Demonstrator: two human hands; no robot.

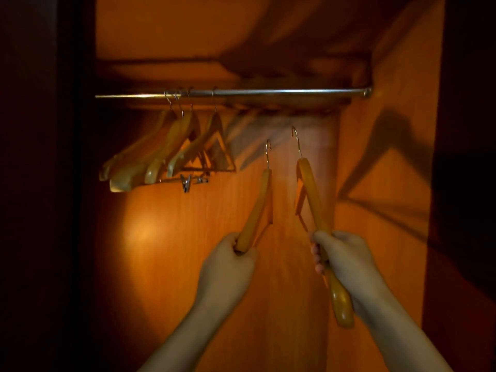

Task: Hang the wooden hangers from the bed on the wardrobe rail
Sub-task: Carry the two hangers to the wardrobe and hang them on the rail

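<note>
I face an open wooden wardrobe. A metal rail (281, 92) runs across its upper part. Several wooden hangers (171, 149) hang on the rail's left half, bunched together. My left hand (228, 260) grips one wooden hanger (259, 205) by its arm end, with the metal hook up and well below the rail. My right hand (342, 257) grips a second wooden hanger (312, 200) near the middle of its arm. Its hook also points up, slightly higher than the left one, below the rail. The bed is not in view.
The rail's right half carries nothing. The wardrobe's right side wall (397, 157) stands close to my right hand. A dark door edge (67, 183) borders the left. A metal clip (185, 183) dangles under the hung hangers.
</note>
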